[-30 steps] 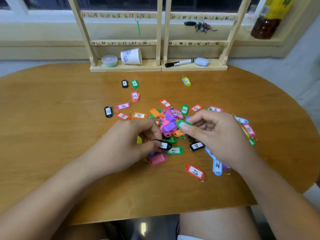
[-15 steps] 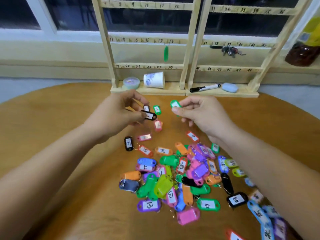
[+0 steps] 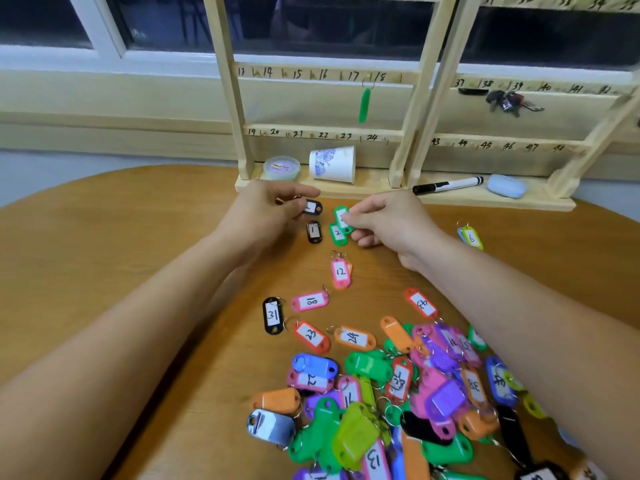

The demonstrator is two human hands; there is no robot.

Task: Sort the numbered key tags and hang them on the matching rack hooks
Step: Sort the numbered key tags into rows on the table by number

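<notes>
While only one tag hangs on the rack (image 3: 322, 133), the job looks barely begun to me. That hung tag (image 3: 363, 105), green, dangles by the 17 and 18 marks in the upper middle of the frame, and a bunch of keys (image 3: 507, 100) hangs by the 38 and 39 marks at upper right; no other coloured tag shows on the rails in view. Just below the rack's base, at centre, both hands work over the table (image 3: 138, 271). The left hand (image 3: 266, 211) pinches a black tag (image 3: 314, 207) between thumb and fingertips, its number hidden from me. The right hand (image 3: 389, 223) pinches a green tag (image 3: 342, 216) the same way, its number also covered, just above tag 2 (image 3: 337, 235), likewise green. Tag 1 (image 3: 314, 232), black, lies beside tag 2, right under the left hand's tag. I judge this a sorting row in the making, with low numbers set out near the rack. Further down the frame lie loose singles: tag 12 (image 3: 340, 273), tag 18 (image 3: 309, 301), tag 31 (image 3: 273, 315), tag 23 (image 3: 311, 336) and tag 24 (image 3: 355, 337), with tag 6 (image 3: 472, 238) off at the right. The pile (image 3: 398, 410) at lower right holds by far the most tags, heaped over one another, many face down or half buried. So sorting is at an early stage, and nearly all the hanging is left.
</notes>
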